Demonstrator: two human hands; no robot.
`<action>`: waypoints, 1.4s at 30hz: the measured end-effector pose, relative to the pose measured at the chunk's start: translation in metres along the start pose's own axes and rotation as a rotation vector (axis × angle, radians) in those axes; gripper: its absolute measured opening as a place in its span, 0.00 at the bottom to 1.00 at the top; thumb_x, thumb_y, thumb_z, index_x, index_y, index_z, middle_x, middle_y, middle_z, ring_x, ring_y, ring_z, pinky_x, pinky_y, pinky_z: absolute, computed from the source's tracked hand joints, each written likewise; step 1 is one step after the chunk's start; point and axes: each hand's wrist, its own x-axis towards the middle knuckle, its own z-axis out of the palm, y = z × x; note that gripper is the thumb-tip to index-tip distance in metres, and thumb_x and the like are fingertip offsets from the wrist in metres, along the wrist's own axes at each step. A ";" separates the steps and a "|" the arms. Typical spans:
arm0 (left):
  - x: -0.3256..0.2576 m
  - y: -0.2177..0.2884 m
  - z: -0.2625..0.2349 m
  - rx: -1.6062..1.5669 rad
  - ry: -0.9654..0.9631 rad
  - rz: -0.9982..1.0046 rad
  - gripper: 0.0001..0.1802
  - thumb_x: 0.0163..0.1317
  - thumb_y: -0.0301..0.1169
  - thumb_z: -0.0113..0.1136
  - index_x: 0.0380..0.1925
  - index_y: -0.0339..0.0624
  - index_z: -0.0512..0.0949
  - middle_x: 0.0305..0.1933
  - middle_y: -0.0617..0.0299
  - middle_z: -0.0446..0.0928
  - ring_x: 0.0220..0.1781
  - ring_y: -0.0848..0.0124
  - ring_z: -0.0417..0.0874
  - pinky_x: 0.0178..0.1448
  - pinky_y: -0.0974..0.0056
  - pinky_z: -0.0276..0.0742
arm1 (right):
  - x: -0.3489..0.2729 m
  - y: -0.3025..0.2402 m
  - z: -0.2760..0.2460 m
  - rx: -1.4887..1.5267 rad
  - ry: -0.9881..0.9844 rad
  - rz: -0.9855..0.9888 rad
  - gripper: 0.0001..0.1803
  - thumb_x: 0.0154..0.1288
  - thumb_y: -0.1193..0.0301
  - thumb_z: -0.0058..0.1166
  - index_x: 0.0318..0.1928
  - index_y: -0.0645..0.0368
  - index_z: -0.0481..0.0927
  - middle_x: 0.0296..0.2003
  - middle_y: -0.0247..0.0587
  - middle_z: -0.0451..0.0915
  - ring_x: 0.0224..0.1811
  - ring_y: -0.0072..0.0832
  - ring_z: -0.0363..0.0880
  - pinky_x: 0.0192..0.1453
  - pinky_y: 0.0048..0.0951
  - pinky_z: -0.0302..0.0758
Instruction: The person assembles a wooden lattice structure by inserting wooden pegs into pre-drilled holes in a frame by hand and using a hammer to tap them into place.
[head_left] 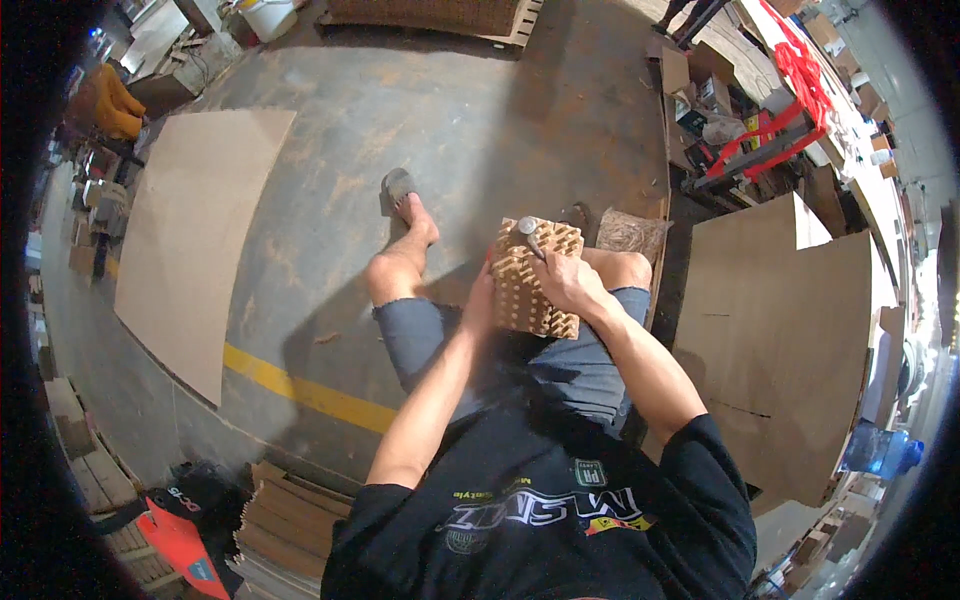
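I sit with a brown honeycomb cardboard block resting on my lap. My left hand grips its left edge and steadies it. My right hand lies across the block's upper right part, closed around a small grey metal tool whose tip points at the block's top edge. My left leg stretches out over the concrete floor, the foot in a grey sandal.
A large cardboard sheet lies on the floor at left, beside a yellow floor stripe. More cardboard sheets lean at right. A stack of cardboard strips sits behind me at lower left. A red cart frame stands at upper right.
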 end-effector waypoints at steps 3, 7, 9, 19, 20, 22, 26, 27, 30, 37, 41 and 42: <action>0.004 -0.003 -0.003 -0.046 -0.046 0.061 0.23 0.79 0.33 0.34 0.70 0.42 0.64 0.60 0.59 0.78 0.55 0.71 0.84 0.56 0.66 0.83 | 0.004 0.001 0.000 -0.014 0.004 -0.078 0.18 0.76 0.57 0.43 0.50 0.56 0.79 0.34 0.58 0.84 0.39 0.58 0.83 0.43 0.55 0.79; 0.002 0.005 0.006 -0.015 -0.037 0.008 0.25 0.79 0.42 0.37 0.71 0.47 0.63 0.62 0.64 0.75 0.60 0.73 0.79 0.61 0.65 0.77 | 0.010 0.008 0.011 0.081 0.013 0.099 0.19 0.75 0.57 0.44 0.48 0.61 0.77 0.32 0.63 0.82 0.38 0.62 0.81 0.41 0.58 0.77; 0.001 0.003 0.003 0.053 -0.077 -0.020 0.28 0.79 0.49 0.38 0.73 0.51 0.62 0.65 0.68 0.72 0.64 0.74 0.74 0.66 0.65 0.71 | 0.016 0.016 0.008 -0.117 -0.087 -0.226 0.18 0.76 0.60 0.43 0.53 0.59 0.77 0.35 0.62 0.82 0.38 0.59 0.82 0.39 0.57 0.78; -0.006 0.006 0.007 -0.039 -0.036 0.022 0.22 0.79 0.38 0.42 0.68 0.43 0.66 0.56 0.64 0.78 0.53 0.78 0.82 0.54 0.70 0.80 | 0.016 -0.016 -0.010 -0.064 -0.187 0.043 0.20 0.74 0.55 0.45 0.51 0.56 0.81 0.42 0.52 0.85 0.47 0.50 0.84 0.51 0.50 0.79; -0.007 0.007 0.008 -0.006 -0.045 0.035 0.22 0.79 0.39 0.43 0.67 0.43 0.67 0.55 0.65 0.79 0.51 0.79 0.82 0.52 0.71 0.80 | 0.016 -0.016 -0.011 -0.036 -0.105 0.018 0.19 0.74 0.56 0.44 0.50 0.55 0.81 0.42 0.52 0.85 0.47 0.49 0.84 0.50 0.49 0.79; -0.006 0.007 0.002 0.119 -0.056 0.020 0.26 0.79 0.44 0.41 0.70 0.46 0.65 0.59 0.66 0.75 0.57 0.76 0.77 0.59 0.68 0.75 | 0.016 -0.013 -0.010 -0.009 -0.026 -0.010 0.19 0.74 0.57 0.44 0.50 0.55 0.82 0.42 0.51 0.85 0.47 0.48 0.84 0.50 0.49 0.80; -0.008 0.020 0.021 0.081 0.063 0.002 0.20 0.80 0.40 0.41 0.62 0.43 0.72 0.48 0.67 0.81 0.44 0.80 0.84 0.47 0.70 0.81 | 0.018 -0.003 -0.017 -0.084 -0.059 -0.061 0.17 0.72 0.61 0.47 0.51 0.58 0.80 0.42 0.54 0.84 0.43 0.51 0.85 0.45 0.49 0.81; -0.009 0.024 0.024 0.082 0.064 0.006 0.20 0.80 0.40 0.41 0.62 0.43 0.72 0.48 0.67 0.81 0.44 0.80 0.84 0.47 0.70 0.81 | 0.021 -0.002 -0.016 -0.084 -0.058 -0.065 0.17 0.72 0.61 0.47 0.51 0.58 0.80 0.42 0.54 0.84 0.43 0.51 0.85 0.45 0.49 0.81; -0.010 0.026 0.030 -0.107 0.141 -0.100 0.20 0.80 0.41 0.40 0.59 0.43 0.74 0.46 0.67 0.82 0.43 0.80 0.84 0.46 0.70 0.82 | 0.022 0.007 -0.006 0.023 0.087 0.010 0.17 0.71 0.62 0.47 0.50 0.59 0.81 0.39 0.56 0.84 0.43 0.51 0.85 0.45 0.50 0.81; -0.007 0.015 0.021 0.072 0.041 0.099 0.21 0.81 0.42 0.39 0.60 0.43 0.74 0.49 0.67 0.81 0.45 0.79 0.84 0.49 0.69 0.82 | 0.034 0.021 0.004 0.055 0.082 -0.042 0.18 0.74 0.63 0.45 0.54 0.63 0.79 0.40 0.59 0.80 0.39 0.56 0.83 0.42 0.55 0.79; -0.007 0.016 0.020 -0.099 0.001 0.008 0.20 0.80 0.40 0.40 0.63 0.44 0.71 0.51 0.67 0.80 0.47 0.79 0.83 0.51 0.71 0.80 | 0.032 0.012 0.004 -0.137 0.048 -0.168 0.21 0.75 0.59 0.44 0.47 0.65 0.80 0.42 0.62 0.82 0.44 0.58 0.81 0.49 0.53 0.77; -0.009 0.014 0.019 -0.099 0.003 0.011 0.20 0.80 0.40 0.40 0.63 0.44 0.71 0.51 0.67 0.80 0.47 0.79 0.83 0.51 0.71 0.80 | 0.037 0.012 0.001 -0.137 -0.114 -0.107 0.21 0.75 0.58 0.42 0.57 0.58 0.77 0.46 0.62 0.82 0.50 0.55 0.82 0.51 0.52 0.79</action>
